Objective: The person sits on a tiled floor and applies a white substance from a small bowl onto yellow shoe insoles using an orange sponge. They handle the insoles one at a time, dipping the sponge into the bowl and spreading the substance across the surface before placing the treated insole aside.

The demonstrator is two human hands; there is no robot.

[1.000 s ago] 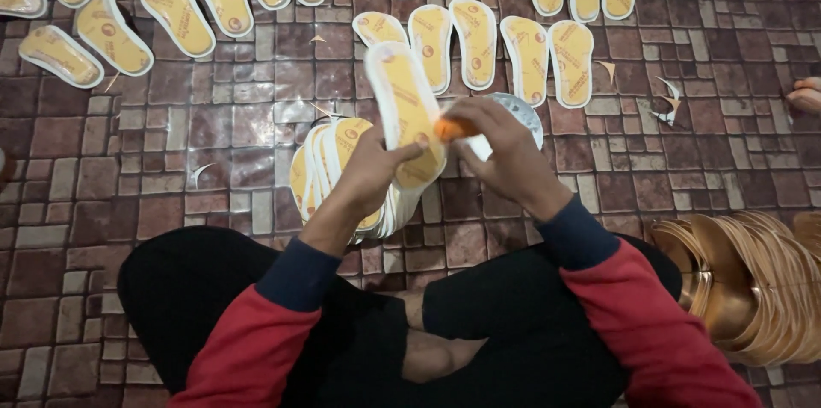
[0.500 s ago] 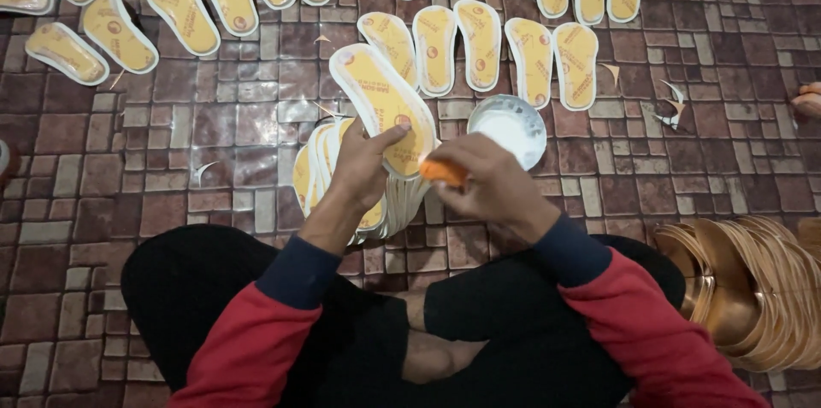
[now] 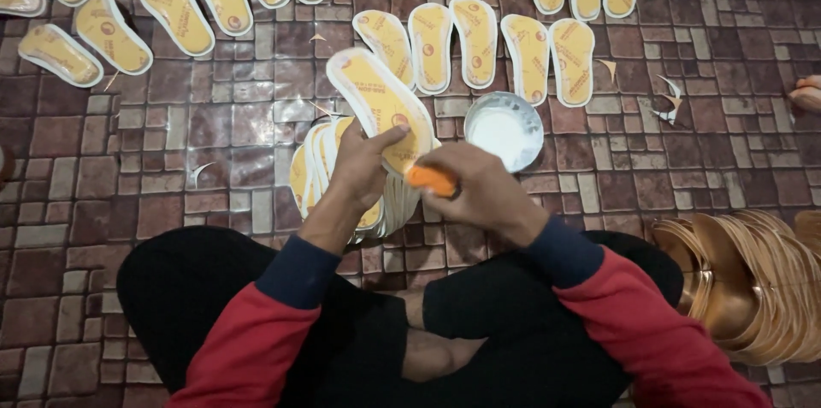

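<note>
My left hand [image 3: 359,170] holds a yellow shoe insole [image 3: 376,100] with a white rim, tilted up and to the left over a stack of like insoles [image 3: 312,170]. My right hand [image 3: 479,190] grips an orange-handled tool [image 3: 430,179], pressed against the heel end of that insole. A round bowl of white paste [image 3: 505,130] stands just right of my hands on the tiled floor.
Rows of yellow insoles [image 3: 479,40] lie spread on the brown tiled floor [image 3: 171,186] ahead and to the left. A pile of tan shoe uppers [image 3: 753,280] sits at the right. Paper scraps [image 3: 671,104] lie near a person's toes [image 3: 806,96] at the right edge.
The held insole has swung down from upright to a low tilt toward the left. My right hand and the orange tool moved down to its heel, uncovering the bowl.
</note>
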